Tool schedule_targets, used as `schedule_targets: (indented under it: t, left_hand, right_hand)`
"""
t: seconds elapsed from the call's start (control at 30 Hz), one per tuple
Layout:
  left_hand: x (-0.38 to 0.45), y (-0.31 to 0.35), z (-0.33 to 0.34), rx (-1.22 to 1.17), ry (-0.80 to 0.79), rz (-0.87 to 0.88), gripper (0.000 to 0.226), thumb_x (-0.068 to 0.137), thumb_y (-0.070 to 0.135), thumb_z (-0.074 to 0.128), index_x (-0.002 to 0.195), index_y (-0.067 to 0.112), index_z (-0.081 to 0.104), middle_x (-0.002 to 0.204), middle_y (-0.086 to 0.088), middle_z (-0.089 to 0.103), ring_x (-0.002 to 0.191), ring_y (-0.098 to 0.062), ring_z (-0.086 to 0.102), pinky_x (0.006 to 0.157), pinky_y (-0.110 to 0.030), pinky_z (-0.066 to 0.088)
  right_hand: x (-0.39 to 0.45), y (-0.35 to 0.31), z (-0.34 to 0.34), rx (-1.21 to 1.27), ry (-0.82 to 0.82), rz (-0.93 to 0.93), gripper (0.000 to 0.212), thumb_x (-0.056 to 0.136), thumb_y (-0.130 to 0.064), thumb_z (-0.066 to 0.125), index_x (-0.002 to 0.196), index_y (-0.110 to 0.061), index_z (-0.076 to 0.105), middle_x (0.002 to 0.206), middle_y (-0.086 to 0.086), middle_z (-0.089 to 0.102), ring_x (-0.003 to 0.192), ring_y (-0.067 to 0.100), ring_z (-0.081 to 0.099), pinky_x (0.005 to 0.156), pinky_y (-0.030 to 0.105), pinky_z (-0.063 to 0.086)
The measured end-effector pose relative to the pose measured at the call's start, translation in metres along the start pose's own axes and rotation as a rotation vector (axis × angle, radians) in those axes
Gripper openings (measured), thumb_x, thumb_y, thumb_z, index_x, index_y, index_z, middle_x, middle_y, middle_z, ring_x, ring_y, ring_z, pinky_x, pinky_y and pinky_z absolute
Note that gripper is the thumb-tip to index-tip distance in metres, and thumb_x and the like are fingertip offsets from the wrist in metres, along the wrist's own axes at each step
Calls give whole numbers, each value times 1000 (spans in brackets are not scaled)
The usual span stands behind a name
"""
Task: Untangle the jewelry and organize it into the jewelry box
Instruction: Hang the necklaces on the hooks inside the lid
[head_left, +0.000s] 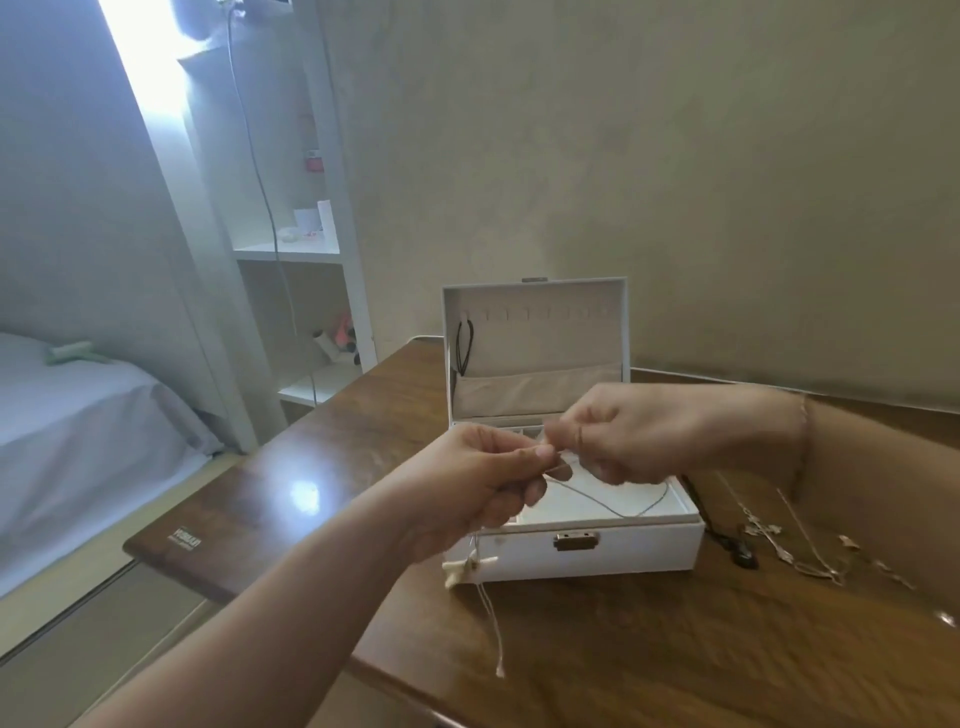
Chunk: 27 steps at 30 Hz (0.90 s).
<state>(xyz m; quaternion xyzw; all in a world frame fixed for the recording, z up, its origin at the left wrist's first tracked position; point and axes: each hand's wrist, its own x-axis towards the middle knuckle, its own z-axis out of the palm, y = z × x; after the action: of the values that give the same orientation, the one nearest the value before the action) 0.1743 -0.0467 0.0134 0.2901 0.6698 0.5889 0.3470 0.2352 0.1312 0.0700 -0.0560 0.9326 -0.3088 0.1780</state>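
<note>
A white jewelry box (597, 548) stands open on the wooden table, its lid upright. A black cord necklace (464, 345) hangs from a hook inside the lid. My left hand (483, 480) and my right hand (639, 431) meet above the box, both pinching a thin silver chain (613, 501) whose loop droops over the tray. A white cord with a pale pendant (467, 566) lies at the box's front left corner. To the right of the box lie more pieces: a black pendant (743, 553) and silver chains (800, 540).
The table's (675, 649) left edge runs close to the box. A bed (78, 426) stands to the left, a white shelf unit (311, 249) behind it. The wall is right behind the box. Small loose pieces (852, 543) lie at the far right.
</note>
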Motion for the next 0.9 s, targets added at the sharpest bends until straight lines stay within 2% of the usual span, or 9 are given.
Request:
schedule_targets:
  t: [0.07,0.13,0.2,0.33,0.47,0.53,0.6,0.77,0.9]
  left_hand:
    - [3,1,-10,37,-1,18,35,83,35,65,98,6,75,62,-1,51,48,-7,36,42,-14,29]
    - [3,1,-19,94,-40,35,37,81,38,66,99,8,76,62,0,47,50,-8,35,44,-16,28]
    - [4,0,-28,85,-94,52,35,84,37,64,102,9,76,63,-1,42,52,-11,32,46,-17,26]
    - [11,-2,-45,-37,-160,102,28,92,30,59,104,10,75,64,-1,39,53,-11,27,45,-17,25]
    - [18,-2,-53,-95,-102,136,25,91,28,60,98,11,77,62,0,39,50,-10,27,42,-17,24]
    - [20,-4,-56,-59,-69,115,27,90,28,58,97,11,78,61,0,39,50,-10,27,42,-17,25]
    - [22,-6,-59,-27,-73,86,28,89,29,58,98,10,78,61,0,40,49,-9,29,42,-16,28]
    - [30,-12,-62,154,-69,62,31,90,32,55,93,8,74,62,-1,38,49,-9,29,42,-15,28]
    - [31,-14,-69,47,-77,2,26,91,29,53,81,12,69,59,2,32,47,-8,24,40,-16,22]
  right_hand:
    - [5,-3,-5,-3,-16,-28,66,86,-67,35,103,-12,67,57,-3,44,48,13,36,48,24,34]
    - [6,-4,-12,-207,33,-138,44,89,-60,45,94,-25,71,66,-11,59,59,7,52,59,20,44]
    - [6,-3,-25,-216,73,-224,23,94,-42,54,90,-27,71,67,-18,63,63,1,57,60,15,43]
    - [19,13,-41,163,131,-288,23,84,-35,63,80,-13,71,60,0,53,55,13,46,53,20,41]
    - [36,27,-38,762,194,-298,21,78,-16,66,94,-3,69,60,1,57,56,14,56,88,35,58]
    - [36,33,-48,911,206,-253,43,75,-20,72,114,-2,65,55,-3,42,47,11,44,86,43,59]
    - [32,34,-57,789,225,-197,49,74,-27,74,119,-9,65,55,-6,33,45,9,36,76,39,59]
    - [34,22,-63,-49,565,-234,20,84,-39,70,92,-22,76,48,-18,58,45,-2,50,51,13,40]
    - [36,28,-64,-267,486,-255,15,83,-39,71,79,-25,76,58,-20,65,49,-5,55,47,8,38]
